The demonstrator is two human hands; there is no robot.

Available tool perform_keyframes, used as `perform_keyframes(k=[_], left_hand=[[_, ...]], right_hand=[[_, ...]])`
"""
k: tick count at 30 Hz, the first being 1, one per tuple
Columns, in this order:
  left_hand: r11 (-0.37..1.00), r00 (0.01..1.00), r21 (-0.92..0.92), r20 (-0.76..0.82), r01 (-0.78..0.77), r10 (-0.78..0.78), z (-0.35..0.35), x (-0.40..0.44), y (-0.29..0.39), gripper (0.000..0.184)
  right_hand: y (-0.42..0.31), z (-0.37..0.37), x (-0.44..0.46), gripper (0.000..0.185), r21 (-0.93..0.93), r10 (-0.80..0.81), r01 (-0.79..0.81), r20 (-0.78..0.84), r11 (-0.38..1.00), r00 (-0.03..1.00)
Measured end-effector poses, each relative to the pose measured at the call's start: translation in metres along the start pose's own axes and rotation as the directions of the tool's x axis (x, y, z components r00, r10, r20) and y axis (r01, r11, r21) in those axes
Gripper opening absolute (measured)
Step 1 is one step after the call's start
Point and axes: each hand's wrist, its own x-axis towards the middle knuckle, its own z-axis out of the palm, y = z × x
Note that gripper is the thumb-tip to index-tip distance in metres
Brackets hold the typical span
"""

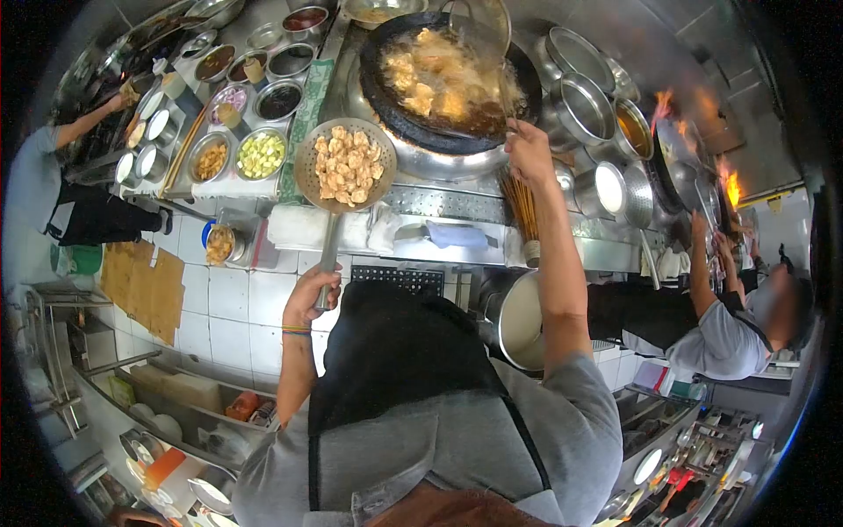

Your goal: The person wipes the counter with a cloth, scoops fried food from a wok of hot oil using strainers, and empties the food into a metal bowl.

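Note:
My left hand (311, 292) is wrapped round the handle of a perforated strainer (305, 180), held level left of the wok. Browned fried pieces (345, 167) are heaped in it; they look like battered meat. My right hand (530, 151) grips the thin metal handle of a long-handled strainer (488, 26), whose round head is over the far side of the wok, partly blurred by steam. In the black wok (378, 95), golden pieces (421, 98) fry in bubbling oil.
Bowls of chopped green vegetable (262, 153) and sauces stand at the left. Metal pots (584, 107) and a bamboo brush (524, 215) are on the right. A large pot (523, 321) stands by my right side. Co-workers (716, 338) work at both sides; flames (730, 186) rise right.

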Motion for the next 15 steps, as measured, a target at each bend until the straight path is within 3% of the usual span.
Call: perform_keyframes(k=[5, 9, 15], left_hand=[[0.999, 0.999, -0.027, -0.004, -0.045, 0.045, 0.002, -0.001, -0.003, 0.031], [0.998, 0.999, -0.039, 0.012, -0.043, 0.044, 0.005, -0.002, -0.001, 0.028], [1.000, 1.000, -0.024, 0.012, -0.007, 0.008, 0.003, -0.002, 0.004, 0.028]], right_hand=[[-0.013, 0.001, 0.003, 0.050, 0.158, 0.129, -0.147, 0.121, 0.976, 0.984], [-0.025, -0.018, -0.006, 0.044, 0.272, 0.171, -0.236, 0.244, 0.933, 0.955], [-0.031, -0.041, -0.029, 0.044, 0.248, 0.141, -0.207, 0.261, 0.946, 0.955]])
